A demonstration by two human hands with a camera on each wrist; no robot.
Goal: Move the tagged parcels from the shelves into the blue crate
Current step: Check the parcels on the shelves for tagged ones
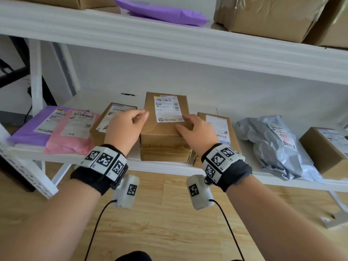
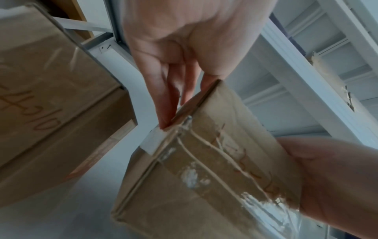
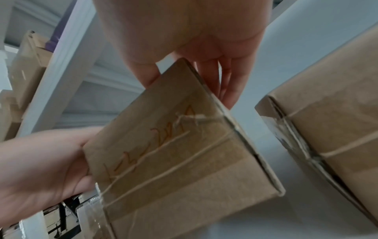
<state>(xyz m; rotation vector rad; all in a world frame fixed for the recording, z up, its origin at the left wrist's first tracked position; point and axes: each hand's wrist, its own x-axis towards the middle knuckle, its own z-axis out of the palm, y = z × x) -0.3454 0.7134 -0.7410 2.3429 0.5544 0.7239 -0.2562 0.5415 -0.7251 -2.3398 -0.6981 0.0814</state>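
Note:
A brown cardboard box (image 1: 165, 129) with a white shipping label on top stands in the middle of the lower white shelf (image 1: 165, 166). My left hand (image 1: 124, 127) holds its left side, thumb over the top edge and fingers (image 2: 169, 97) down the side face. My right hand (image 1: 195, 130) holds the right side the same way, with its fingers (image 3: 229, 90) along that face. In the wrist views the box (image 2: 214, 161) (image 3: 174, 153) shows a taped front with red handwriting. The blue crate is not in view.
On the same shelf lie a purple mailer (image 1: 32, 127), a pink mailer (image 1: 73, 132), a labelled box (image 1: 105, 125) on the left, another box (image 1: 218, 127) on the right, a grey poly bag (image 1: 273, 144) and a box (image 1: 327, 147). The upper shelf (image 1: 169, 40) overhangs closely.

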